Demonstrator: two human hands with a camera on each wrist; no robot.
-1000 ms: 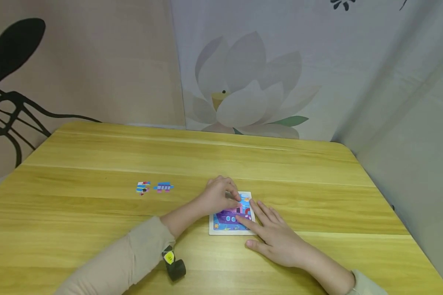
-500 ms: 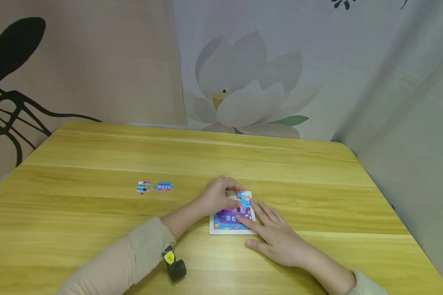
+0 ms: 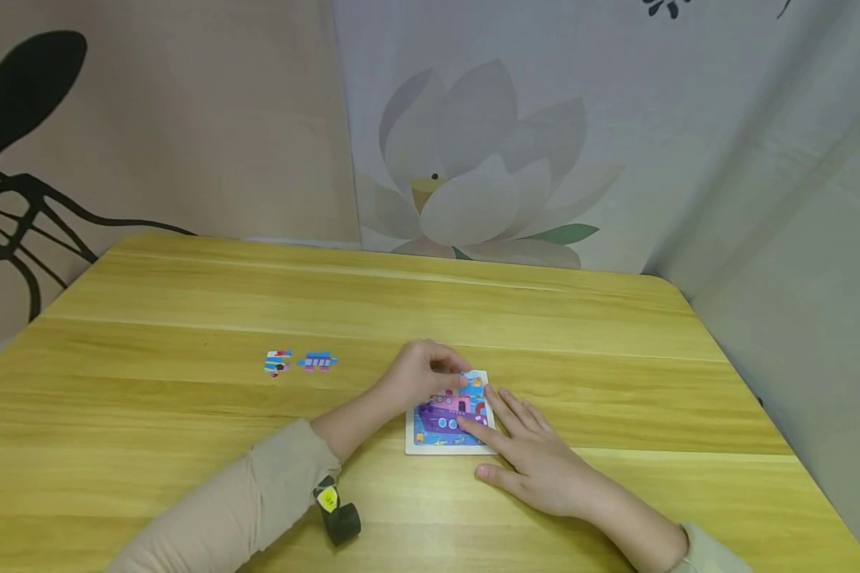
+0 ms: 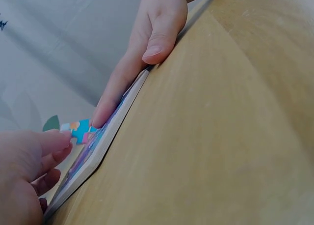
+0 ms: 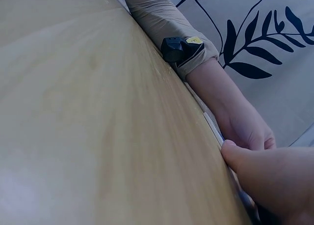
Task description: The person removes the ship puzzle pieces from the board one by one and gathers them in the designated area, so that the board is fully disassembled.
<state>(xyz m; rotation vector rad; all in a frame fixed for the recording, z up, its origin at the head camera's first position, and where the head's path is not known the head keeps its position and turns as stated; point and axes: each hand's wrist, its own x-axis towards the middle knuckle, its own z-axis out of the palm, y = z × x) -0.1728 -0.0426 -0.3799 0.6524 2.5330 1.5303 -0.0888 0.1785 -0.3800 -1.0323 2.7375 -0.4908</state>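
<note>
A small jigsaw puzzle (image 3: 440, 450) in a pale frame lies on the table, showing a purple and pink ship on blue. My left hand (image 3: 419, 378) reaches over its upper left side. Thumb and fingers pinch a blue puzzle piece (image 4: 78, 131) with an orange patch, tilted up at the puzzle's upper right corner. The fingers cover the puzzle's upper left part in the head view. My right hand (image 3: 537, 465) lies with fingers spread along the right edge, its index fingertip on the ship. In the right wrist view the right thumb (image 5: 238, 154) shows beside the frame.
Two loose puzzle pieces lie left of the puzzle: one striped piece (image 3: 277, 364) and one blue and purple piece (image 3: 318, 362). A black wrist device (image 3: 342, 521) hangs from the left sleeve. Printed curtains (image 3: 473, 159) stand behind the wooden table (image 3: 580, 334).
The left thumb has moved from the pink part of the ship up towards the top right corner, uncovering more pink. Its fingers spread, then closed in again. The right hand stays put.
</note>
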